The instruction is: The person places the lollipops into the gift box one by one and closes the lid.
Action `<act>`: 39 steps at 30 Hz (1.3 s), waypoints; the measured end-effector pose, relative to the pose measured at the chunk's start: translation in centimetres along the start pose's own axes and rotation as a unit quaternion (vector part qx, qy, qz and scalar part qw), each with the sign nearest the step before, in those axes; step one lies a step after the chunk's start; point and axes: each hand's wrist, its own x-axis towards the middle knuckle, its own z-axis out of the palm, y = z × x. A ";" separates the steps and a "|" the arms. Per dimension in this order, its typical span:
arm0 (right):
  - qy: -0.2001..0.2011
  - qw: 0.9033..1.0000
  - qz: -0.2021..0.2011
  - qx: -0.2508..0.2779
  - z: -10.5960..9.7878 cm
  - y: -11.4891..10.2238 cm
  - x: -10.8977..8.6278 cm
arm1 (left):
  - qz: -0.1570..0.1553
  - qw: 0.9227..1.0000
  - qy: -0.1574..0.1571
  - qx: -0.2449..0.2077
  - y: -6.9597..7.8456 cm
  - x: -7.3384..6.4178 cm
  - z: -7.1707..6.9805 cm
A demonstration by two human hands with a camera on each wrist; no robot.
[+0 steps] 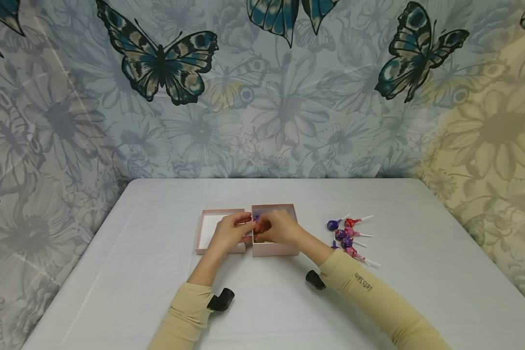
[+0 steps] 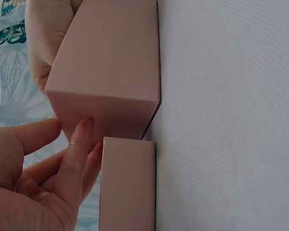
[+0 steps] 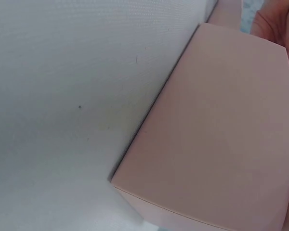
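Apparently, we're arranging something inside the pale-pink rectangular box (image 1: 275, 250) on the white table (image 1: 113, 291). Our left hand (image 1: 228, 232), fingers (image 2: 75, 154) apart, touches its side; whether our right hand (image 1: 280, 227) grips anything, we cannot tell. Next, we'd keep the box steady.

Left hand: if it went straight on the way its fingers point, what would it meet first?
Probably the deeper pink box, at its side wall, which the left hand seems to touch.

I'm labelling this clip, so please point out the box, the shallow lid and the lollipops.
Box (image 1: 275, 250): head view, on its outer front wall.
Shallow lid (image 1: 212, 227): head view, on its white inside.
Lollipops (image 1: 347, 242): head view, on a purple head mid-group.
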 end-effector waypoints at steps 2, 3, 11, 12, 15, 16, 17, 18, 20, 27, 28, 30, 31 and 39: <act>0.003 1.000 -0.006 0.000 0.0 0.0 0.0 | -0.002 1.000 -0.002 0.000 0.1 0.0 0.0; 0.005 1.000 -0.009 -0.001 0.0 0.0 0.0 | -0.004 1.000 -0.001 -0.002 0.1 0.0 0.0; 0.016 1.000 -0.023 -0.004 0.2 0.4 0.1 | 0.009 1.000 -0.001 -0.006 0.2 -0.1 0.0; 0.016 1.000 -0.024 -0.002 0.2 0.4 0.1 | 0.009 1.000 -0.003 -0.006 0.2 -0.1 0.0; 0.014 1.000 -0.022 -0.003 0.1 0.6 0.1 | 0.007 1.000 -0.004 0.000 0.2 -0.1 0.1; 0.012 1.000 -0.022 -0.007 0.1 0.6 0.0 | 0.005 1.000 -0.005 0.000 0.3 -0.1 0.1; 0.010 1.000 -0.023 -0.009 0.1 0.7 0.0 | 0.004 1.000 -0.005 0.002 0.3 -0.2 0.1; 0.009 1.000 -0.024 -0.012 0.0 0.7 0.0 | 0.005 1.000 -0.004 0.004 0.4 -0.2 0.1; 0.005 1.000 -0.027 -0.015 -0.1 0.7 -0.1 | 0.006 1.000 -0.005 0.007 0.4 -0.2 0.1; -0.016 0.999 -0.009 -0.026 -0.4 0.4 -0.2 | 0.008 1.000 -0.003 0.002 0.1 -0.1 0.1; -0.019 0.999 -0.005 -0.031 -0.4 0.4 -0.2 | 0.008 1.000 -0.003 0.003 0.1 -0.1 0.1; -0.024 0.999 0.004 -0.040 -0.4 0.4 -0.1 | 0.007 1.000 -0.002 0.004 0.1 -0.1 0.0; -0.027 0.999 0.009 -0.042 -0.4 0.3 -0.1 | 0.006 1.000 -0.002 0.005 0.1 -0.2 0.0; -0.045 0.998 0.013 -0.046 -0.5 0.0 0.2 | 0.002 1.000 0.002 0.007 0.0 -0.1 0.0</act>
